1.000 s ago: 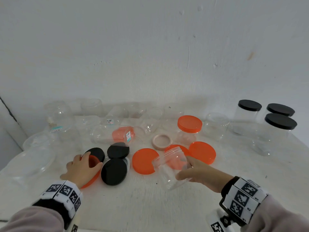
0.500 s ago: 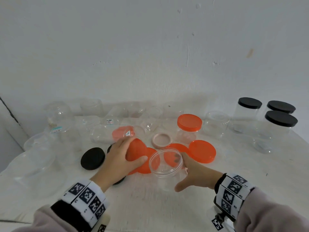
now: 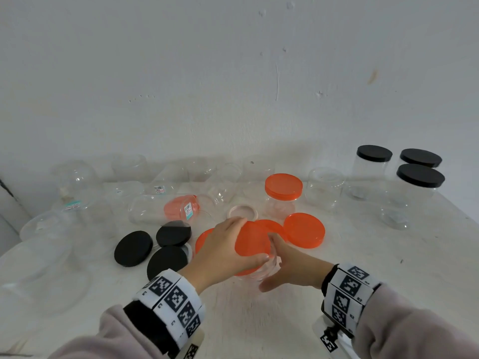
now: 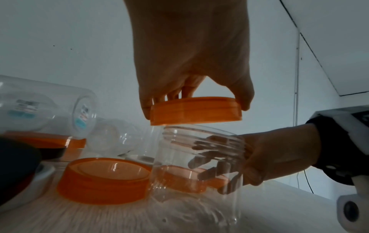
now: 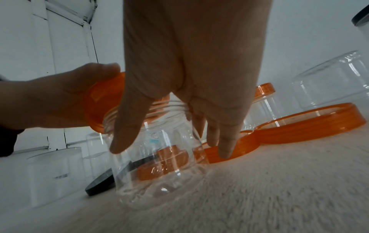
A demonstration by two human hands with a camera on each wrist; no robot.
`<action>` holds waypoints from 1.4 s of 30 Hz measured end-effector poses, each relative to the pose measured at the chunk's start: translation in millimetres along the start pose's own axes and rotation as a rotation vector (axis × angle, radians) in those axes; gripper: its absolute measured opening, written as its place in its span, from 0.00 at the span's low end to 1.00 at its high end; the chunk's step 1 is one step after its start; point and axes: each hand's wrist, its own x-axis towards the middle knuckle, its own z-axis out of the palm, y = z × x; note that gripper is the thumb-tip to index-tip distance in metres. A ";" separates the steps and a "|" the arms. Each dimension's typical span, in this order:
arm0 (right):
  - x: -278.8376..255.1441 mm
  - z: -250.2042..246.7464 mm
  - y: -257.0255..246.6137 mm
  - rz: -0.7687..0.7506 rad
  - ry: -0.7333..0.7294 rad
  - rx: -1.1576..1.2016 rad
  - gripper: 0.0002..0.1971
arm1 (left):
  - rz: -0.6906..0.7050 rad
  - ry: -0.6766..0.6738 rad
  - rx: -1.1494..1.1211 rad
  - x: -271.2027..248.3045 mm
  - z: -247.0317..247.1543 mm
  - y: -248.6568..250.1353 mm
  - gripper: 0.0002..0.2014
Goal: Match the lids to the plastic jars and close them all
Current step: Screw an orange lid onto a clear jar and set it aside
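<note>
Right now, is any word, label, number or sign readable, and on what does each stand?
None can be read.
Price sticker with barcode on the lying jar: too small.
White barcode label on a clear jar at the back: too small.
Teal label on the far left jar: blurred.
Square coded tags on both wristbands: patterns, not text.

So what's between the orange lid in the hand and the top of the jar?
Nothing: the left wrist view shows a thin bare gap between the orange lid and the clear jar rim.
</note>
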 end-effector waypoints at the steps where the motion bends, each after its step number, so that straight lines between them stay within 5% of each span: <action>1: 0.1 -0.1 0.7 0.003 0.005 0.002 0.51 | 0.012 -0.002 0.029 2.3 3.2 1.1 0.47; 17: -0.4 -4.6 10.0 0.049 0.023 0.007 0.51 | 0.005 -0.051 0.147 12.6 26.3 -3.0 0.52; 22: -3.5 -13.1 0.8 0.041 -0.008 -0.055 0.59 | -0.036 -0.098 -0.119 4.8 13.8 -8.7 0.60; 28: -6.7 -23.6 -32.0 -0.008 -0.068 -0.256 0.64 | -0.131 -0.211 -0.424 -14.9 7.7 -34.7 0.59; 31: 0.2 -16.4 -50.9 -0.017 -0.103 -0.491 0.62 | -0.198 -0.268 -0.436 -16.9 15.1 -45.9 0.67; 35: 10.9 -5.8 -69.4 -0.022 -0.117 -0.729 0.58 | -0.230 -0.275 -0.446 -14.7 21.2 -52.2 0.67; 42: 18.3 -3.6 -81.9 0.040 -0.152 -0.869 0.56 | -0.225 -0.257 -0.433 -11.8 26.6 -54.8 0.68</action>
